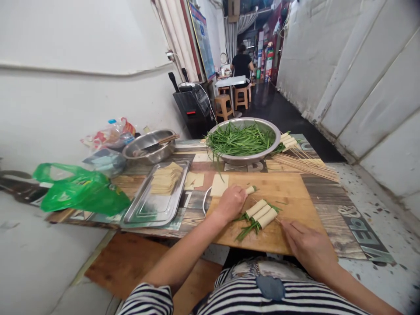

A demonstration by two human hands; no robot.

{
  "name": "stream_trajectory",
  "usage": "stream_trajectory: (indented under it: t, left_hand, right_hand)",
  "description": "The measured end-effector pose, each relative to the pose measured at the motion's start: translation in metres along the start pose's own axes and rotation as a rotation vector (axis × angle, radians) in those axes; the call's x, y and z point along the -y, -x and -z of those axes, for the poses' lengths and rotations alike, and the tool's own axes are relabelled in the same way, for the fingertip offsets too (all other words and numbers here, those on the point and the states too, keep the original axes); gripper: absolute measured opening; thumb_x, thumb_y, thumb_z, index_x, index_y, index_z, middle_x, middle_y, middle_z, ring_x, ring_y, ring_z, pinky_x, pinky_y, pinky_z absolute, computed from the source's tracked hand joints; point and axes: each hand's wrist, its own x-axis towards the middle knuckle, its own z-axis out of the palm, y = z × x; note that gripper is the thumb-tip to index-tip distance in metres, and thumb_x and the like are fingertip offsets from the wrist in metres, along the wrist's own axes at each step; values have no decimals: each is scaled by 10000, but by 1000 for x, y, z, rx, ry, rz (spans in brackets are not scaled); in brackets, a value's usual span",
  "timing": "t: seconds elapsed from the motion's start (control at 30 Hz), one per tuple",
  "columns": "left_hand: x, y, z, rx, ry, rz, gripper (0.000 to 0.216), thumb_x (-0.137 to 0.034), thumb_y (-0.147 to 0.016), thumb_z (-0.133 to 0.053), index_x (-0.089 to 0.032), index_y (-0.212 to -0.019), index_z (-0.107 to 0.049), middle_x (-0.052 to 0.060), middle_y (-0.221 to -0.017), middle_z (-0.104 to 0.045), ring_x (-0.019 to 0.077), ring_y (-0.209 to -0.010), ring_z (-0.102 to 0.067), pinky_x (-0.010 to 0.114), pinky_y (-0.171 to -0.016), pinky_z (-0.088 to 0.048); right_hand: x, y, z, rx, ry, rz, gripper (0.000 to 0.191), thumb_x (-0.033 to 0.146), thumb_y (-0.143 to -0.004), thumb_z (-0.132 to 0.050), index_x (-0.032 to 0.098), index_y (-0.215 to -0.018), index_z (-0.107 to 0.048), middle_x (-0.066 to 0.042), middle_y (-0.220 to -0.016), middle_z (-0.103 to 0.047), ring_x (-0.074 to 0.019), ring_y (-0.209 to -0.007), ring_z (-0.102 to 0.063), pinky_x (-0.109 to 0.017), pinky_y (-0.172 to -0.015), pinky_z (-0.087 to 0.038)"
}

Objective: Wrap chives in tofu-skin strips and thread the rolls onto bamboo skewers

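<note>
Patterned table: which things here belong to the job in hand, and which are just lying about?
In use, it seems: pale rolls with green leaves; tan wooden board; thin wooden skewers; wide silver metal bowl of long green leaves; square pale-yellow sheets; rectangular silver metal tray.

Apparently just lying about: green plastic bag; clear plastic bag with red print.

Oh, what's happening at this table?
Someone is busy with pale rolls wrapped around green stalks. Their left hand holds one roll over a cutting board; the right hand appears to pinch a thin stick beside three more rolls lying together. A metal bowl of green stalks stands beyond, and a tray to the left holds stacked pale sheets.
</note>
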Motion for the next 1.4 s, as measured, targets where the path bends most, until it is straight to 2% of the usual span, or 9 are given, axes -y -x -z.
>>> stream_trajectory:
  t: [0.17, 0.53, 0.87, 1.03, 1.4]
  left_hand:
    - [0, -1, 1, 24, -2, 27, 243, -211, -972, -430, -124, -850, -621, 93, -831, -633, 211, -840, -577, 340, -784, -474]
    - [-1, -1, 2, 21, 14, 24, 219, -192, -967, -428, -130, -864, -611, 87, -839, -624, 207, -840, -565, 347, -798, -476]
    - [-2, -2, 2, 9, 20, 21, 229, -191, -974, -422, -141, -842, -603, 79, -839, -627, 203, -843, -568, 336, -803, -470]
    - [-2, -2, 3, 28, 27, 24, 245, -196, -981, -410, -135, -855, -612, 78, -846, -628, 197, -850, -564, 324, -809, -461]
    - [-1, -3, 6, 32, 83, 10, 299, -180, -988, -382, -117, -841, -635, 84, -820, -622, 197, -815, -552, 320, -778, -453]
  right_hand:
    - [1, -5, 8, 23, 57, 14, 319, 123, -931, -374, 126, -1064, -663, -48, -782, -673, -159, -650, -630, -269, -564, -458]
    - [4, -6, 7, 28, 54, 11, 347, 101, -933, -329, 101, -1055, -654, -64, -800, -687, -150, -639, -646, -246, -572, -491]
    - [8, -9, 8, -26, 13, 7, 343, 115, -948, -322, 76, -1076, -638, -83, -809, -685, -150, -646, -651, -240, -573, -486]
    - [9, -9, 5, -3, -11, -10, 326, 112, -941, -331, 76, -1060, -632, -61, -744, -645, -154, -591, -622, -259, -534, -465]
    - [9, -14, 7, 123, -74, -31, 352, 52, -876, -362, 113, -1109, -619, -77, -824, -664, -150, -625, -626, -244, -543, -478]
